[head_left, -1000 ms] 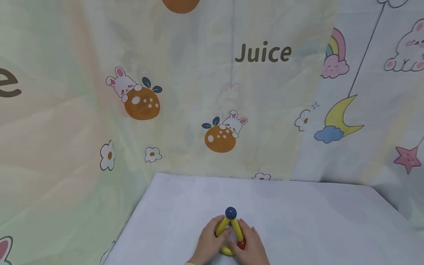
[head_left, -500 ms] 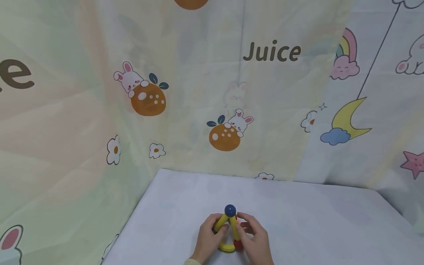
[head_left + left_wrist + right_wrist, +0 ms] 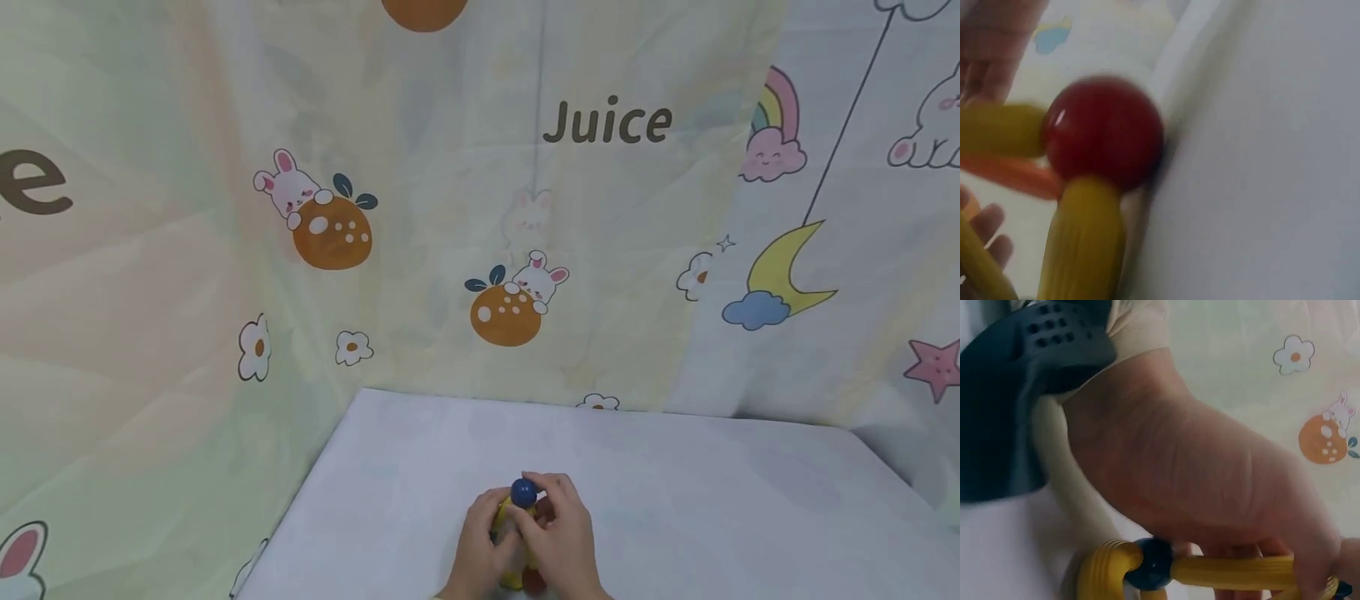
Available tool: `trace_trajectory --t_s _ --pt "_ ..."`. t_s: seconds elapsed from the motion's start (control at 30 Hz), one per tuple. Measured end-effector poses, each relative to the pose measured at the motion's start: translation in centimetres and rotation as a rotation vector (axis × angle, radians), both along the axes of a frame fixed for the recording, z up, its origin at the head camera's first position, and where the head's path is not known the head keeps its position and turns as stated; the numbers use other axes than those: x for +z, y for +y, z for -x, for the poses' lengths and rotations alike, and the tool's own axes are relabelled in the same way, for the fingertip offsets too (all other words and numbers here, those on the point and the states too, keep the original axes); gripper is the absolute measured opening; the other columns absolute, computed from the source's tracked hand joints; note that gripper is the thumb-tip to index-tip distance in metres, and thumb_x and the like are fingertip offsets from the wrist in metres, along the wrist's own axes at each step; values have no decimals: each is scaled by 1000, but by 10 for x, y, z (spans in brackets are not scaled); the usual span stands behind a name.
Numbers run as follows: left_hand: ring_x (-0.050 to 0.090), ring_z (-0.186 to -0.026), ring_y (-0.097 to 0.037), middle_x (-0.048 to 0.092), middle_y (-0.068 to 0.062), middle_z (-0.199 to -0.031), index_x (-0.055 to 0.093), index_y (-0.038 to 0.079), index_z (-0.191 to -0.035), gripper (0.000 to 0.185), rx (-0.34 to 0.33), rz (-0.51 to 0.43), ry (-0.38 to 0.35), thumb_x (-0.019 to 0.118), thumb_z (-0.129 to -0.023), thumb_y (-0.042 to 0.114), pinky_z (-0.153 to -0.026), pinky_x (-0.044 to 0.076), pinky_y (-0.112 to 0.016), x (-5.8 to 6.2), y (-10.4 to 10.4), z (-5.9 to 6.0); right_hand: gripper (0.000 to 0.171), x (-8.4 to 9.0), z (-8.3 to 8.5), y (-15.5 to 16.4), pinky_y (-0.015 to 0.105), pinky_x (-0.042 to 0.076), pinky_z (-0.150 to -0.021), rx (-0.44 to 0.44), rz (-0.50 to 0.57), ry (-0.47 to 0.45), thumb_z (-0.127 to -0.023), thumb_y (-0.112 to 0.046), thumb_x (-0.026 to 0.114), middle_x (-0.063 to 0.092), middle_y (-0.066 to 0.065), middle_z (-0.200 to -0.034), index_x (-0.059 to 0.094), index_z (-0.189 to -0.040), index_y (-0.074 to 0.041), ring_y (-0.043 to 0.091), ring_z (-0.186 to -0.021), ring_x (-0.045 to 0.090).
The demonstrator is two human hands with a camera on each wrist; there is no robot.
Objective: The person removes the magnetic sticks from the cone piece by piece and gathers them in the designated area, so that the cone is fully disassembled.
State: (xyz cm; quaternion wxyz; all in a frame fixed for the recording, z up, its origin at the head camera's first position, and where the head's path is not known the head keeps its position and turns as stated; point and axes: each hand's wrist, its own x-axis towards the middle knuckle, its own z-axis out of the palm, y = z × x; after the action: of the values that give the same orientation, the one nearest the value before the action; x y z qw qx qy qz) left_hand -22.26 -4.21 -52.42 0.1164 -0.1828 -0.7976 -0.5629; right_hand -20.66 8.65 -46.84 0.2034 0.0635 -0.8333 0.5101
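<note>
Low in the head view, between both hands, at the near part of the white worktop (image 3: 675, 475): a ball-and-rod construction toy (image 3: 1094, 187), partly hidden. Hard to tell whether resting on the surface or lifted. At the top, a glossy blue ball (image 3: 523, 492); lower, on the near side, a red ball (image 3: 533, 581). Seen from the left wrist, two thick yellow rods (image 3: 1082, 244) against that red ball, with an orange rod (image 3: 1013, 175) just behind, all blurred. On the left, the left hand (image 3: 480, 542), fingers curled around the toy's left side. On the right, the right hand (image 3: 566, 533), fingers bent and pinching the toy's upper part, right at the blue ball. In the right wrist view, a curved yellow rod (image 3: 1100, 572) beside a dark blue ball (image 3: 1151, 565). On the far side, a backdrop (image 3: 600, 208) with printed rabbits, oranges and "Juice".
</note>
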Motion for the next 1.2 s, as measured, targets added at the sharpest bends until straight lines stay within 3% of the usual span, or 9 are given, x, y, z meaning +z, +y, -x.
trace_trajectory --t_s 0.13,0.23,0.33,0.43,0.57,0.67,0.8,1.03,1.2 --pt "54 -114 -14 57 9 -125 50 23 -133 52 40 -44 169 67 -84 21 -95 48 -39 -2 12 -7 42 3 -7 -5 20 50 -57 -18 -10 31 -70 -15 88 55 -8 -92 68 -107 -14 5 -64 53" --pt "54 -110 -11 58 12 -120 52 27 -126 48 116 -80 204 73 -83 20 -93 47 -35 -3 18 -10 35 4 -12 -8 21 50 -56 0 20 23 -72 -23 88 56 -10 -85 68 -100 -16 5 -63 53" --pt "52 -104 -8 56 14 -111 53 29 -115 41 158 -100 152 76 -83 21 -90 46 -31 -2 20 -12 30 4 -14 -9 21 50 -56 18 41 -16 -76 -33 84 57 -10 -79 68 -96 -18 4 -62 53" --pt "50 -101 -9 55 12 -107 54 27 -111 38 160 -101 98 77 -81 21 -87 44 -30 -1 19 -13 30 6 -13 -7 21 50 -57 50 63 -63 -78 -37 82 59 -9 -79 70 -96 -17 6 -64 53" --pt "50 -95 -11 56 9 -102 55 25 -108 33 166 -123 47 76 -82 22 -82 43 -29 3 16 -12 33 11 -11 -3 21 51 -58 130 141 -162 -86 -36 74 64 -3 -81 70 -102 -8 8 -67 57" --pt "50 -92 -11 55 9 -99 54 24 -106 30 190 -139 9 75 -84 26 -81 42 -29 6 14 -11 40 12 -6 1 22 52 -59 142 203 -254 -89 -37 70 66 2 -81 67 -109 -2 12 -69 58" --pt "54 -88 -10 56 8 -95 54 20 -102 27 243 -183 -14 75 -85 24 -82 47 -25 9 10 -9 47 4 4 6 23 52 -60 78 196 -314 -89 -39 70 66 3 -82 63 -116 -2 14 -70 58" --pt "62 -86 -8 66 -2 -94 61 8 -99 16 379 -266 20 70 -89 15 -79 53 -21 10 0 -4 37 -24 27 32 21 43 -52 -76 7 -300 -88 -25 72 66 3 -87 63 -119 -5 13 -67 53" --pt "60 -93 -12 68 -8 -108 64 6 -111 27 409 -289 -123 71 -87 17 -79 52 -21 9 -5 1 44 -39 42 62 27 49 -63 -171 -41 -325 -85 -18 73 69 12 -103 58 -123 -3 15 -77 60"
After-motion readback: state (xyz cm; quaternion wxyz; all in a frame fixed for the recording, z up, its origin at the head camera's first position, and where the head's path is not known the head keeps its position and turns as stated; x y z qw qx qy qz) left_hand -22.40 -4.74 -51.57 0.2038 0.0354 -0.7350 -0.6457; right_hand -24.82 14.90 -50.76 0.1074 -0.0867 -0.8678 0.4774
